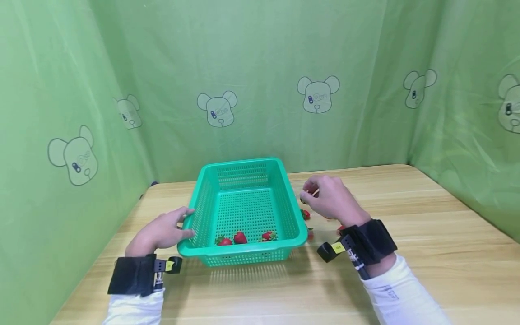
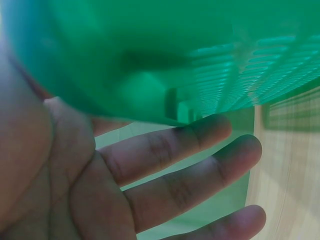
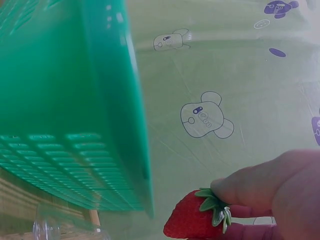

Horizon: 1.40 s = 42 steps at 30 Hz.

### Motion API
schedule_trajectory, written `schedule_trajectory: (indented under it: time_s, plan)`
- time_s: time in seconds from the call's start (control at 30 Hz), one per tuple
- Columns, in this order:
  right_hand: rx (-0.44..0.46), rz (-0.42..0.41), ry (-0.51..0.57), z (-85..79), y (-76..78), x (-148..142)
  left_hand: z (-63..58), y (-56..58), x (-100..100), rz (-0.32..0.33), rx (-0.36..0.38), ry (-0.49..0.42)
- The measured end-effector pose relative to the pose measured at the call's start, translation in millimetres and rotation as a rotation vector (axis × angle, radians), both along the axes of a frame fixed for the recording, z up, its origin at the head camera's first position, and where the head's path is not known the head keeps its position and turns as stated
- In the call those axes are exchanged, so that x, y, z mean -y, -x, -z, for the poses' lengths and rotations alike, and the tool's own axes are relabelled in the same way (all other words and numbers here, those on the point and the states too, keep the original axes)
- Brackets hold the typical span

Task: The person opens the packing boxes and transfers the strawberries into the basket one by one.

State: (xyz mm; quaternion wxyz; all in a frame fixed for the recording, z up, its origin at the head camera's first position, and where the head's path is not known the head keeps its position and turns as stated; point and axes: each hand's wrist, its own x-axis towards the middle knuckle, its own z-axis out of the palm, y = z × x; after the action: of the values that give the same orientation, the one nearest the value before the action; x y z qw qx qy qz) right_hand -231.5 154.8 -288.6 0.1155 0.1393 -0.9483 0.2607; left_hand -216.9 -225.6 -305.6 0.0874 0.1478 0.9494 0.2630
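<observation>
A green slotted basket [image 1: 292, 203] stands on the wooden table, with several strawberries [image 1: 240, 238] along its near side. My left hand [image 1: 166, 230] holds the basket's left rim, thumb and one finger on top. In the left wrist view, the other fingers [image 2: 175, 150] stretch out spread below the rim. My right hand [image 1: 331, 198] is raised just beyond the basket's right rim. Between thumb and fingertips it pinches a red strawberry [image 3: 195, 217] by its green leafy cap, tip pointing toward the basket.
More strawberries [image 1: 305, 214] lie on the table right of the basket, some partly hidden by my right hand and wrist. A clear plastic container [image 3: 65, 225] shows below the basket in the right wrist view. Green curtains [image 1: 264, 131] with bear-head drawings enclose the table [image 1: 426, 216].
</observation>
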Motion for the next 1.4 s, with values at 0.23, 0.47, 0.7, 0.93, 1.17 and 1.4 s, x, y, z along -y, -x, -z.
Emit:
schedule_trajectory:
  time_s: [0.23,0.47,0.7,0.93,1.17,1.4]
  plan:
    - [-0.026,-0.013,-0.003,-0.8,-2.2,3,0.3,0.6,-1,0.0,-0.002,0.006]
    - [-0.042,-0.025,-0.005,-0.2,-3.3,7,-0.2,0.7,-2,-0.005,0.002,0.003]
    - [-0.038,-0.035,0.01,0.0,-4.8,11,-0.1,0.5,-2,-0.005,0.003,-0.008]
    - [0.014,-0.063,0.06,0.5,-7.8,17,0.5,-1.1,0,0.0,0.005,-0.005]
    - [-0.044,-0.074,0.036,2.0,-8.0,23,-0.5,-1.3,0,0.0,0.012,-0.017]
    - [-0.086,-0.09,0.015,3.5,-9.0,25,-0.3,-0.8,0,-0.011,0.017,-0.02]
